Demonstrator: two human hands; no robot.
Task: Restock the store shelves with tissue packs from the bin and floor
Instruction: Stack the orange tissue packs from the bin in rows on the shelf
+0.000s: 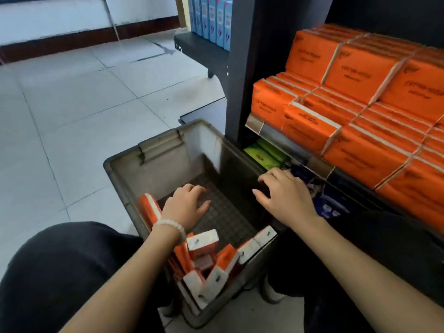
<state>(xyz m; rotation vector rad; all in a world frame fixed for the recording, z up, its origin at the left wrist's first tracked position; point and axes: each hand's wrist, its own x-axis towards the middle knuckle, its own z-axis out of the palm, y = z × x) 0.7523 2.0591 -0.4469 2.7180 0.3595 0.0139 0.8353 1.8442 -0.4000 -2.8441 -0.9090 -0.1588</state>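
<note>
- The left hand [186, 205] is hovering inside the grey bin [153, 150], fingers loosely spread and gripping nothing, with a white bead bracelet [171, 225] sitting on the wrist.
- The right hand [286, 195] is hanging over the bin's right rim, palm down, fingers relaxed and empty; whether the fingertips are touching the rim is hard to tell.
- Orange tissue packs [204, 243] are lying jumbled at the near end of the bin, white ends up; the left forearm is covering part of the pile, so no count is possible.
- One orange pack [150, 209] is standing upright against the bin's left wall, just beside the left wrist.
- The far half of the bin is showing its bare ribbed bottom.
- Stacked orange packs [355, 97] are filling the black shelf [242, 68] at right, running off the frame edge; their printed text is too blurred to read.
- A green pack [262, 153] is peeking out from the lower shelf, mostly hidden beneath the shelf front above it.
- Dark blue items [329, 205] behind the right hand are too shadowed to identify.
- Blue boxes [211, 18] are standing on a further shelf, cut off at the top.
- The person's dark-clothed knees are filling the lower corners.
</note>
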